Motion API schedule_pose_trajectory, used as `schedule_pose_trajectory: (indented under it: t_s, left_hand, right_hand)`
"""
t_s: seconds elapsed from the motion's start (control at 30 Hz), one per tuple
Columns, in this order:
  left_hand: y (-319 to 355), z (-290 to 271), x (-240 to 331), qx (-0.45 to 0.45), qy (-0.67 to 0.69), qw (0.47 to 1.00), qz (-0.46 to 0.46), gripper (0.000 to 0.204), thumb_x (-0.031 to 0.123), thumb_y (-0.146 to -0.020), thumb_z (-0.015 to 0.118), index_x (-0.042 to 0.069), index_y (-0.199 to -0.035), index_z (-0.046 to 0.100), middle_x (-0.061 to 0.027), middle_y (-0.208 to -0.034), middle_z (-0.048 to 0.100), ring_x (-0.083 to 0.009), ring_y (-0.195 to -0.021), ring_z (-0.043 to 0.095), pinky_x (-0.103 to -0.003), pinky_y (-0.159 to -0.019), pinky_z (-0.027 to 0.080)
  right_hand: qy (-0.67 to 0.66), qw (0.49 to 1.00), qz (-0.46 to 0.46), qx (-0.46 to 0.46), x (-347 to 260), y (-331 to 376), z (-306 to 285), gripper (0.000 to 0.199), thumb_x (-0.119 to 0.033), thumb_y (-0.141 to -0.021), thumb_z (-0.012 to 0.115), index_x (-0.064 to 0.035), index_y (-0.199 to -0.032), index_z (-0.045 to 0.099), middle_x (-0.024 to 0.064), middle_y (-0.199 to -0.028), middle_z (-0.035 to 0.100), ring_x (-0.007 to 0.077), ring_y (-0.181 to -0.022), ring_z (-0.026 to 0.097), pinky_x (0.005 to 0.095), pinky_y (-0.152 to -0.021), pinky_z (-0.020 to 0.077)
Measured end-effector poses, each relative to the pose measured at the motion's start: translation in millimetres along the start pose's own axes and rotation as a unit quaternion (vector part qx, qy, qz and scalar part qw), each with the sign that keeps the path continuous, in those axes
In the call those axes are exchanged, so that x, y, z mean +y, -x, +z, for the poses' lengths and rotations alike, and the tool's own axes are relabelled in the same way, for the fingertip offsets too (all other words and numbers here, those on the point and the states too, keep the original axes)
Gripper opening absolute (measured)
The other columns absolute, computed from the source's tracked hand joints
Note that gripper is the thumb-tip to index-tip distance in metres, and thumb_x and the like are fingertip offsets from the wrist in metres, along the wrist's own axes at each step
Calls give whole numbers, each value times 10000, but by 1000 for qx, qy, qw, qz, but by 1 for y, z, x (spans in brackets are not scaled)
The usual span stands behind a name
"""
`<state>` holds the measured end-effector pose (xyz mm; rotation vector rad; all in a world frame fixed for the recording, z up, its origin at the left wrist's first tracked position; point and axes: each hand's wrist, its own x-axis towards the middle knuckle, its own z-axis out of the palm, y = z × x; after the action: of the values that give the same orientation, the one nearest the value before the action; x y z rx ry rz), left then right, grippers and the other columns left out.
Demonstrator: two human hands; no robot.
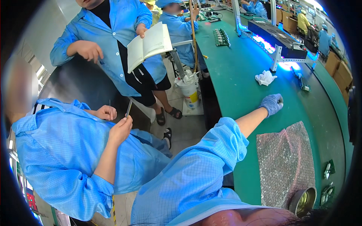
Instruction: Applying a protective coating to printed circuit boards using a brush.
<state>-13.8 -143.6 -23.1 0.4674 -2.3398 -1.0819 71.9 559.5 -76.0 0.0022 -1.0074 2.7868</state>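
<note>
My left hand (pixel 272 105), in a blue-grey glove, rests on the green table mat (pixel 241 90) at the end of my outstretched arm. Its fingers are curled closed, and whatever lies inside them, if anything, is hidden. Beyond it is a crumpled white cloth or glove (pixel 265 78). Nearer to me, a silvery-pink sheet of bubble wrap (pixel 284 162) lies flat, with a tape roll (pixel 302 201) at its near corner. A small green circuit board (pixel 305 87) lies past the hand to the right. My right hand is out of view.
A black lamp unit (pixel 277 35) on a metal frame glows blue-violet over the table. Farther off lies another circuit board (pixel 221 37). At left, one person (pixel 83 150) handles a thin tool; another (pixel 117 45) holds an open notebook (pixel 149 45). A white bucket (pixel 188 94) stands on the floor.
</note>
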Motion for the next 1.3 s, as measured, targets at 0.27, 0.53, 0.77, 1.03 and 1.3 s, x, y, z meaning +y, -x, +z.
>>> schedule_pose_trajectory:
  t_s: [0.27, 0.53, 0.77, 1.03, 1.3]
  left_hand:
    - [0, -3, 3, -7, -1, 1000, -6, 185, 208, -739, 634, 80, -867, 598, -122, -833, 649, -270, -781, 625, -371, -725, 493]
    - [1, 3, 3, -6, -7, 1000, -6, 180, 215, -732, 625, 90, -860, 610, -118, -818, 650, -273, -770, 625, -368, -714, 495]
    - [-6, 7, -6, 29, -43, 997, 64, 213, 248, -719, 617, 87, -859, 634, -133, -864, 644, -273, -789, 626, -363, -736, 499]
    - [-9, 13, -9, -5, -45, 997, 65, 210, 236, -755, 646, 98, -912, 621, -116, -882, 664, -254, -801, 644, -361, -736, 500]
    - [-61, 30, 53, -222, 28, 970, -97, 439, 211, -772, 674, 12, -1129, 514, -133, -890, 608, -201, -652, 595, -326, -487, 523]
  right_hand:
    - [-17, 999, 22, -39, 2, -5, -9, 314, -220, -932, 434, -51, -688, 534, 56, -604, 498, 188, -530, 443, 302, -485, 392]
    - [-6, 998, 14, 61, 5, 2, 14, 269, -212, -902, 470, -91, -663, 490, 29, -591, 467, 156, -505, 414, 266, -464, 369]
    - [1, 996, 90, 17, 9, 2, 55, 244, -104, -959, 399, -82, -727, 328, -17, -613, 239, 98, -533, 264, 223, -490, 269]
    - [-93, 993, -20, 69, 19, 5, 23, 216, -104, -946, 429, 52, -1093, 456, -12, -645, 271, 101, -560, 287, 237, -506, 287]
    - [-108, 990, -34, 81, 22, 14, 38, 228, -105, -946, 417, 49, -1106, 465, -16, -640, 274, 90, -561, 282, 225, -498, 281]
